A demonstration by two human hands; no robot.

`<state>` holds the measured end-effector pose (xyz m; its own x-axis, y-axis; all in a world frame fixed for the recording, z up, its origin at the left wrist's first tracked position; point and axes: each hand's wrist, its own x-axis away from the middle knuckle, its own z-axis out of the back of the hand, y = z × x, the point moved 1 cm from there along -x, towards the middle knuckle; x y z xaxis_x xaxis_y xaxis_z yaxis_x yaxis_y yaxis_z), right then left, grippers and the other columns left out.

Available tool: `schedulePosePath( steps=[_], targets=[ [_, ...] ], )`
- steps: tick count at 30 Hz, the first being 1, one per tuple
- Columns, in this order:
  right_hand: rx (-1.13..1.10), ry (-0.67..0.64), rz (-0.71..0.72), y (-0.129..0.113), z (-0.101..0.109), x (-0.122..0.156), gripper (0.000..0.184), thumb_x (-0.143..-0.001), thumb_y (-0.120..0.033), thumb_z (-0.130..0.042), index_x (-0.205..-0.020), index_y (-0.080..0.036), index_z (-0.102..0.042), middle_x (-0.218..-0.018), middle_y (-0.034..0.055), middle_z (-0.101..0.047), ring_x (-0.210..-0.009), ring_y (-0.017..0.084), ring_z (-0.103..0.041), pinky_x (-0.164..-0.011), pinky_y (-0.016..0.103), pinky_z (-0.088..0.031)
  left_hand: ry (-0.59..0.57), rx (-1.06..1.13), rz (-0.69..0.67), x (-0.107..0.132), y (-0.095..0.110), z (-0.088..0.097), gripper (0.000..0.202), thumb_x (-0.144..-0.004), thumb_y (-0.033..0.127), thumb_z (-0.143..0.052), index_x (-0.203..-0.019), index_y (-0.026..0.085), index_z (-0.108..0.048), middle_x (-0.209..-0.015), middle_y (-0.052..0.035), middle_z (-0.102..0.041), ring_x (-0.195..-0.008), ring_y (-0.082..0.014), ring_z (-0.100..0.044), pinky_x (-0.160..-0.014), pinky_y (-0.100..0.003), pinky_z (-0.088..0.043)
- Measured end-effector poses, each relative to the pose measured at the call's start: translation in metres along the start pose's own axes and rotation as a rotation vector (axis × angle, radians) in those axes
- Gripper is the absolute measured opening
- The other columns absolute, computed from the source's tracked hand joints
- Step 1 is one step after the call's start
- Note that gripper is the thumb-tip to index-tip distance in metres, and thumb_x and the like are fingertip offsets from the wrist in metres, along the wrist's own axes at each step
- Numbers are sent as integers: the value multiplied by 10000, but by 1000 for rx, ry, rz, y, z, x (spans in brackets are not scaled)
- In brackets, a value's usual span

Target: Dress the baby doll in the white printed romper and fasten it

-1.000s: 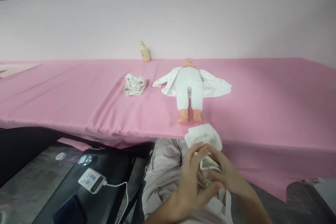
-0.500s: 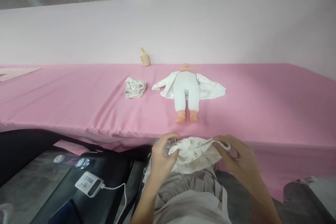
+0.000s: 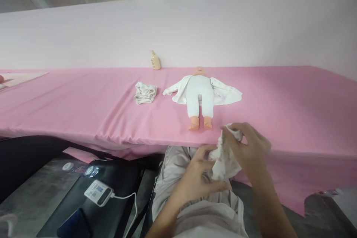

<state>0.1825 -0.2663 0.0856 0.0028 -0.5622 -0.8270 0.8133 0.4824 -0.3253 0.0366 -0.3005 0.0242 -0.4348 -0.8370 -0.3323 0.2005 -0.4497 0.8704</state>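
Over my lap, just off the table's front edge, hangs a small white printed baby garment [image 3: 225, 165], bunched up so its exact kind is unclear. My right hand [image 3: 249, 147] pinches its upper part. My left hand [image 3: 196, 176] is at the garment's left side, thumb and fingers spread apart, fingertips close to or touching the fabric. Beyond the hands a baby doll [image 3: 199, 91] in a white body lies on its back, bare feet toward me. A white long-sleeved baby top [image 3: 227, 95] is spread open beneath it.
A pink cloth [image 3: 279, 111] covers the table, with a white wall behind. A folded whitish cloth [image 3: 145, 93] lies left of the doll. A pale pump bottle [image 3: 155, 60] stands by the wall. At lower left, a black chair seat [image 3: 117, 178] bears a white cabled device [image 3: 99, 193].
Both hands have moved right, the right one also up. The garment, earlier stretched between them, is now gathered in the right hand. My left hand's fingers have opened from its edge.
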Motion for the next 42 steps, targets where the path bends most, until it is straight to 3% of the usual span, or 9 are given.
schedulePosePath(
  steps=[5,8,14,18,23,26,30,37,42],
  targets=[
    [-64,-80,-90,26,14,-12,241,-793,-384,-642,-657,-205,-553,-575,-23,-537,-506,96,-446,-497,222,-356,159,260,20,-3,-3,40,202,-736,346,-702,-691,159,-642,-1092,-107,-563,-1078,-250,-540,-956,-381,-428],
    [-321,-446,-192,40,20,-22,378,-767,-493,-624,-575,-194,-495,-518,-41,-441,-475,87,-370,-443,220,-292,369,84,54,-13,-6,71,170,-730,278,-711,-711,161,-589,-1071,-94,-548,-1094,-227,-517,-983,-377,-395],
    [-638,-804,-226,52,14,-28,470,-808,-528,-542,-514,-175,-443,-551,-35,-372,-498,80,-318,-451,223,-282,293,128,-121,-34,5,102,186,-740,233,-688,-670,165,-530,-975,-80,-581,-1014,-220,-549,-915,-379,-426],
    [-804,-756,-260,50,6,-19,396,-700,-499,-685,-516,-186,-529,-757,40,-535,-742,170,-540,-634,301,-453,209,486,-185,-33,-1,88,298,-675,286,-732,-609,168,-467,-700,-21,-542,-769,-187,-571,-753,-342,-465],
    [-1334,-691,-455,19,-7,10,518,-696,-675,-568,-538,-209,-406,-723,24,-548,-631,162,-580,-551,315,-494,278,734,89,-20,-16,47,447,-700,495,-684,-614,188,-372,-500,55,-403,-429,-76,-365,-437,-203,-301],
    [-1164,-919,-385,-10,-13,29,368,-669,-514,-706,-818,-216,-550,-773,12,-597,-663,149,-581,-642,306,-497,410,591,198,-14,-18,33,416,-759,512,-629,-654,183,-397,-520,62,-417,-431,-62,-356,-442,-189,-282],
    [-718,-821,-432,-31,-16,47,296,-688,-368,-720,-846,-209,-527,-728,-13,-596,-658,140,-561,-651,280,-473,496,443,259,-8,-17,29,394,-807,506,-573,-672,185,-389,-531,68,-413,-445,-62,-350,-453,-182,-283],
    [-789,-768,-506,-23,-16,49,145,-774,-196,-508,-906,-191,-568,-806,13,-633,-715,137,-566,-666,249,-451,358,224,236,4,-16,34,351,-820,447,-571,-656,166,-437,-557,49,-460,-511,-77,-386,-505,-188,-307],
    [-1077,-572,-913,-3,-17,53,25,-739,-219,-497,-738,-197,-510,-604,-53,-446,-493,71,-375,-445,178,-296,-139,-63,268,7,-13,35,340,-625,401,-761,-812,160,-611,-717,9,-594,-679,-137,-494,-627,-215,-346]
  ],
)
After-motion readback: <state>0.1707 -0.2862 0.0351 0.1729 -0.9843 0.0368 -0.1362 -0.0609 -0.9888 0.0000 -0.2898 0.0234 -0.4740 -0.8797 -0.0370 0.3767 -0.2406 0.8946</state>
